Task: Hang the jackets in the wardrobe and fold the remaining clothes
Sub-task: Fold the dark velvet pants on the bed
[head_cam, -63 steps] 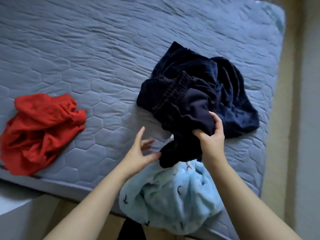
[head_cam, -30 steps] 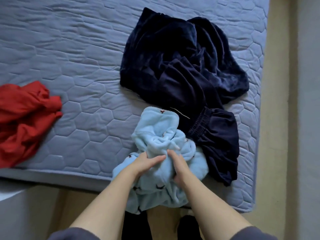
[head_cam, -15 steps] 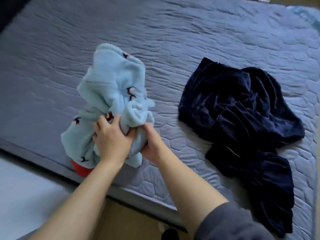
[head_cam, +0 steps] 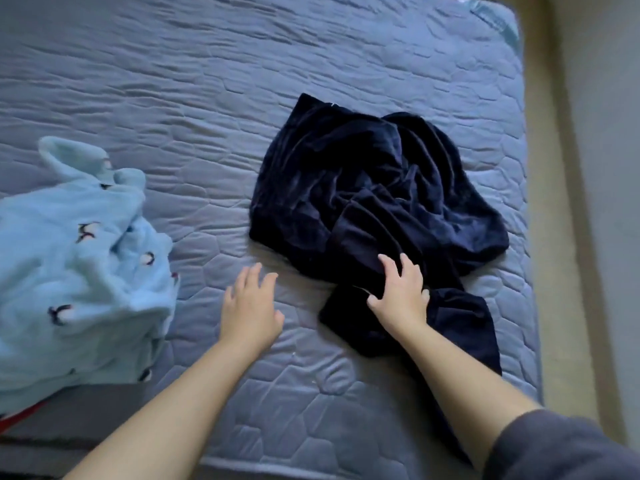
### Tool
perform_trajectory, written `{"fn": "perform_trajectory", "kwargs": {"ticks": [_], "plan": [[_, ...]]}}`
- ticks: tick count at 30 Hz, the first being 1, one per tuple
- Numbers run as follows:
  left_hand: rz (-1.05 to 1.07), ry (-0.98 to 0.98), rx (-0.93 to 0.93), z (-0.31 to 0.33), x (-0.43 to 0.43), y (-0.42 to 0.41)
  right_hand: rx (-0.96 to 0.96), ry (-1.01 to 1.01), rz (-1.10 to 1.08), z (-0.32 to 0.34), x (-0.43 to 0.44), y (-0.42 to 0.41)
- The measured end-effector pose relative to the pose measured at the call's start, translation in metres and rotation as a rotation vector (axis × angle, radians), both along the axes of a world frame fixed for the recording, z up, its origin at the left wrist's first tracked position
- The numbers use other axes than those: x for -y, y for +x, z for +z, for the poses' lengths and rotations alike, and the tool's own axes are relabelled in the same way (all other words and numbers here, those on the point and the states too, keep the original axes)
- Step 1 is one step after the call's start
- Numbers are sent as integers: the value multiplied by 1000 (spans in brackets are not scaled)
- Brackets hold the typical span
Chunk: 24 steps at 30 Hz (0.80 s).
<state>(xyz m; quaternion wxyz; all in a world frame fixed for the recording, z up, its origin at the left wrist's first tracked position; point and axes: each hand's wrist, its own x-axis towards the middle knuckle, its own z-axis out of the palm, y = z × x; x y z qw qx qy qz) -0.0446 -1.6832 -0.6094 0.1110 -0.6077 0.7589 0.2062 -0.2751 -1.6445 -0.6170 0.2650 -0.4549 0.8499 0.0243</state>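
Navy velour garment (head_cam: 346, 188) lay crumpled on the bed (head_cam: 173, 81); right hand (head_cam: 398, 292) curled its fingers (head_cam: 388, 268) into it, left hand (head_cam: 251, 306) spread, empty.

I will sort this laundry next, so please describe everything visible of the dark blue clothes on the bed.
The dark blue clothes lie in a crumpled heap on the right part of the quilted bed. The cloth looks soft and velvety, with many folds. One end reaches toward the near edge. The right hand grips the near part. The left hand is beside it, not touching.
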Motion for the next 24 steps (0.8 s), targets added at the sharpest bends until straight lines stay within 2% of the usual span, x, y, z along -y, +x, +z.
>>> {"fn": "perform_trajectory", "kwargs": {"ticks": [3, 6, 10, 15, 20, 24], "plan": [[-71, 39, -25, -33, 17, -70, -47, 180, 149, -30, 1, -50], [-172, -3, 10, -64, 25, -113, -93, 298, 302, -65, -31, -87], [-303, -133, 119, -90, 30, -137, -153, 400, 205, -88, -91, -124], [-421, -229, 229, -113, 54, -155, -50, 463, 11, -100, -72, -140], [-659, -349, 357, -99, 58, -128, -99, 421, 33, -98, -83, -131], [-686, -244, 676, -50, 73, -84, -155, 353, 136, -76, -85, -103]]}}
